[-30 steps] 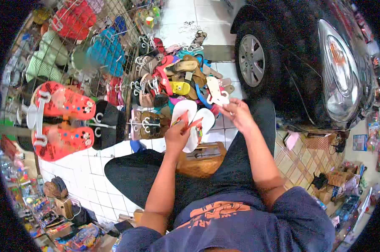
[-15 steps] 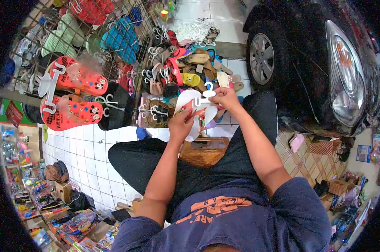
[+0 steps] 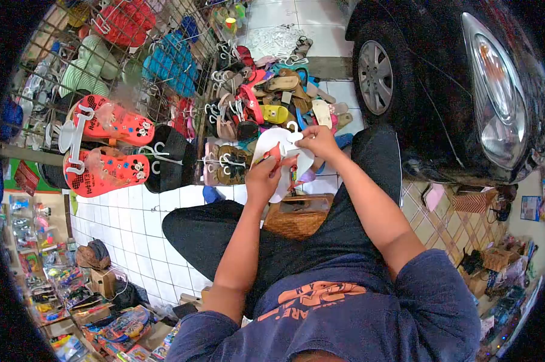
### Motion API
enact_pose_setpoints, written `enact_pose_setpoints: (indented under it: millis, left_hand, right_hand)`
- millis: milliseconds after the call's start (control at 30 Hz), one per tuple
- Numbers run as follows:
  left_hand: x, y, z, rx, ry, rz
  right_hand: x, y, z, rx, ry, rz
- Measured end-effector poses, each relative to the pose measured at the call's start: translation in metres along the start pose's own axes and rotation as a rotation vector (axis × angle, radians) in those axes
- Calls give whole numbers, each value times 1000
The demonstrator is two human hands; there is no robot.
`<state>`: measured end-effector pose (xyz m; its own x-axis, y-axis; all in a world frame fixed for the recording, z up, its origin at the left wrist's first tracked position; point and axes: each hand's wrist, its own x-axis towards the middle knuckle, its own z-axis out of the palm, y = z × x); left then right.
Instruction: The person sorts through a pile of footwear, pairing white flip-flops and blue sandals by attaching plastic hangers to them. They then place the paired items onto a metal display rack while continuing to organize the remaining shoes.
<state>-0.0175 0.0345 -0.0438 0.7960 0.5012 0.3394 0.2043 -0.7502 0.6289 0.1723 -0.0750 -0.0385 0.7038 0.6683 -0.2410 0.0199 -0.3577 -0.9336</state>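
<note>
A pair of white flip-flops (image 3: pixel 266 142) with red straps is held up over my lap, soles overlapping. My left hand (image 3: pixel 264 177) is closed on the flip-flops at the straps, thumb on top. A small white plastic hanger (image 3: pixel 293 135) with a hook lies against their upper end. My right hand (image 3: pixel 319 143) pinches the hanger's right side between thumb and fingers. Beneath the flip-flops, between my legs, stands a woven brown basket (image 3: pixel 296 218).
Ahead lies a heap of mixed sandals (image 3: pixel 284 90), with white hangers (image 3: pixel 275 41) on the tiles behind. On the left, red sandals (image 3: pixel 107 172) hang from a wire rack (image 3: pixel 40 78). A black car (image 3: pixel 429 90) stands close on the right.
The hanger has shifted slightly left and turned against the flip-flops, my right hand moving with it. My left hand keeps its grip. The whole view has shifted a little.
</note>
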Motion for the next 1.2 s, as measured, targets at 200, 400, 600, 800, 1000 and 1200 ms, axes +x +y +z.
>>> enact_pose_setpoints:
  millis: [200, 400, 600, 800, 1000, 1200]
  left_hand:
    - [-1, -3, -2, 62, -34, 66]
    - [-2, 3, 4, -20, 9, -48]
    - [2, 10, 0, -161, 16, -175]
    - [2, 11, 1, -95, 81, -82]
    - [0, 9, 4, -187, -3, -150]
    - [7, 16, -1, -148, -45, -144]
  right_hand:
    - [-1, 2, 11, 140, 3, 0]
    - [8, 17, 21, 163, 135, -28]
    - [7, 19, 30, 10, 331, -345]
    - [-4, -6, 23, -4, 178, -251]
    - [5, 2, 17, 26, 15, -309]
    - [4, -2, 15, 28, 105, -320]
